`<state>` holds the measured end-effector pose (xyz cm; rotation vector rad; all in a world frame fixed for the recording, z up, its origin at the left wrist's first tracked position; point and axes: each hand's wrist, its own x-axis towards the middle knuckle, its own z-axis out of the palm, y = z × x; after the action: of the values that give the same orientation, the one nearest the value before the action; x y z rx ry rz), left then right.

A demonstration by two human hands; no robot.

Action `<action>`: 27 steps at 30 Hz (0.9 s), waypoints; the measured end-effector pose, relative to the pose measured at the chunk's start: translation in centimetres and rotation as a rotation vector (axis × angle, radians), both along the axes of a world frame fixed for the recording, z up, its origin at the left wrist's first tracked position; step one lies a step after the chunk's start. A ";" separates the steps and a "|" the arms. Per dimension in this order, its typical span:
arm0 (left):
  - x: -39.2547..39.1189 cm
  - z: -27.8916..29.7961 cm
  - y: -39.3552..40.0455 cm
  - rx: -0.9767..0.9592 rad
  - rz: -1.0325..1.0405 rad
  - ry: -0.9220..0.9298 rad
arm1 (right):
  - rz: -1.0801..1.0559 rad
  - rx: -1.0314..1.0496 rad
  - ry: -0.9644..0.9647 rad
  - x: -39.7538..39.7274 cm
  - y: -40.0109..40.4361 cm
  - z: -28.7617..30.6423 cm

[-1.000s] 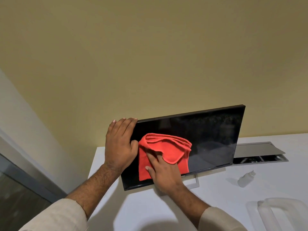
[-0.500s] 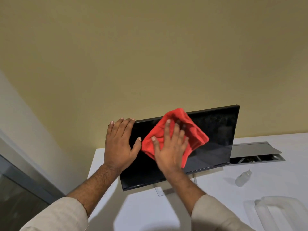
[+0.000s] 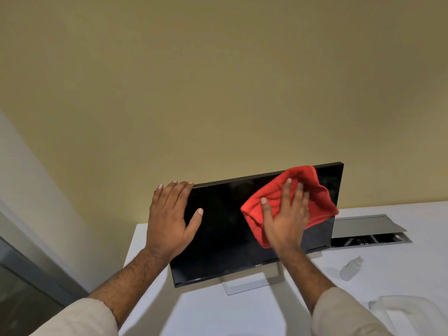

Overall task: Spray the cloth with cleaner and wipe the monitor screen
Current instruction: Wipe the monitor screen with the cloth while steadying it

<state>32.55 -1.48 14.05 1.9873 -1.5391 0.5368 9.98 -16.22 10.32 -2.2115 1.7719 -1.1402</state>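
Observation:
A black monitor (image 3: pixel 225 229) stands on a white desk (image 3: pixel 218 316), its dark screen facing me. My left hand (image 3: pixel 169 219) grips the monitor's upper left corner, fingers over the top edge and thumb on the screen. A red cloth (image 3: pixel 312 190) lies flat against the upper right part of the screen. My right hand (image 3: pixel 286 214) presses on it with fingers spread. A small white spray bottle (image 3: pixel 351 269) lies on the desk to the right of the monitor, apart from both hands.
An open grey cable hatch (image 3: pixel 368 230) is set in the desk behind the monitor's right side. A white curved object (image 3: pixel 407 311) sits at the lower right. A yellow wall rises behind; the desk's left edge drops beside a grey frame (image 3: pixel 36 270).
My right hand has swept the red cloth from the lower left of the screen up and across to the upper right. The left hand has kept its hold on the corner.

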 end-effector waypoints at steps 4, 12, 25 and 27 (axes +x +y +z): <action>-0.2 -0.1 -0.2 -0.020 0.008 0.004 | 0.112 -0.048 0.062 3.6 3.0 0.7; 0.1 0.4 0.1 -0.007 -0.008 0.017 | 0.341 -0.158 0.252 4.7 4.5 0.0; -0.3 0.3 -0.2 -0.044 -0.006 0.073 | 0.241 -0.055 0.103 5.0 4.5 -1.4; -0.3 0.4 -0.2 -0.042 -0.010 0.066 | 0.339 -0.038 0.195 5.9 6.8 -3.3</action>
<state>32.28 -1.64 14.41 1.9458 -1.4851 0.4908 15.89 -9.39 7.04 -2.5925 1.3635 -0.9196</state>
